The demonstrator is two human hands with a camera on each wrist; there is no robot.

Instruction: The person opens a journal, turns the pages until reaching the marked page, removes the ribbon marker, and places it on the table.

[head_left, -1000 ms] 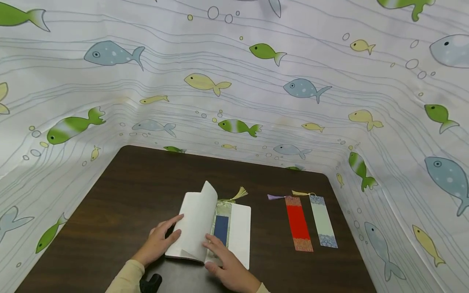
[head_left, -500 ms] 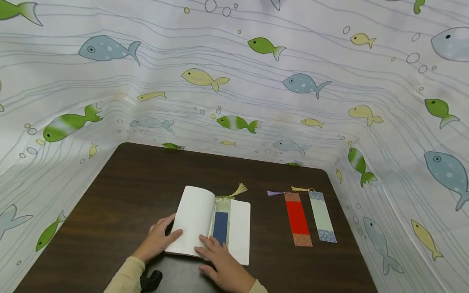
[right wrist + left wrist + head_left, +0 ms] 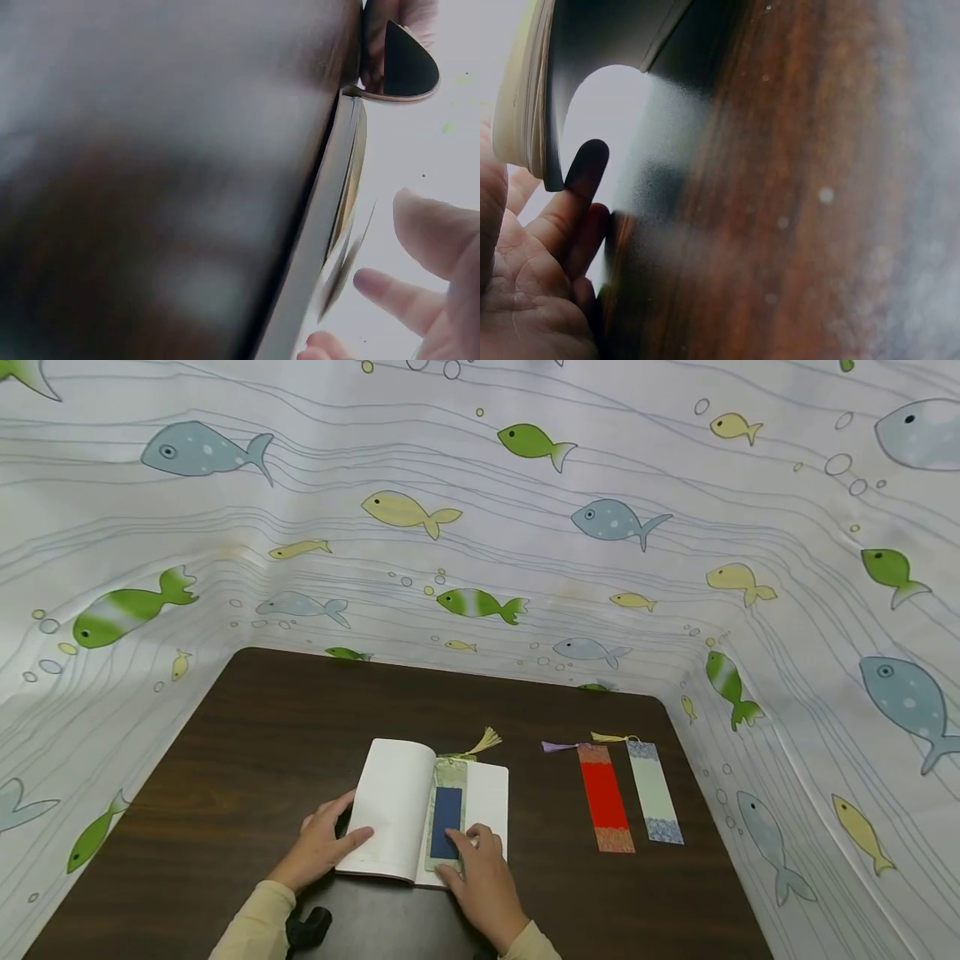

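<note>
Bookmark [image 3: 445, 814] in open book [image 3: 397, 806], under right hand [image 3: 482, 872] fingertips.

**Paper, wood and printed cloth**

The open notebook [image 3: 397, 810] is showing matt white paper pages, smooth and unprinted, near the front edge of the table [image 3: 247, 752]. The table is looking like dark brown wood with a fine grain and a slight sheen. The blue bookmark [image 3: 446, 814] lying in the fold is appearing as stiff patterned paper with a yellow thread tassel. Toward the right edge, the red bookmark [image 3: 604, 797] and the pale bookmark [image 3: 654, 791] are showing the same flat paper look, with soft thread tassels. The fish-print backdrop [image 3: 480, 527] is hanging as thin, smooth, creased cloth. The sleeve [image 3: 251, 931] is looking like soft matt knit.
</note>
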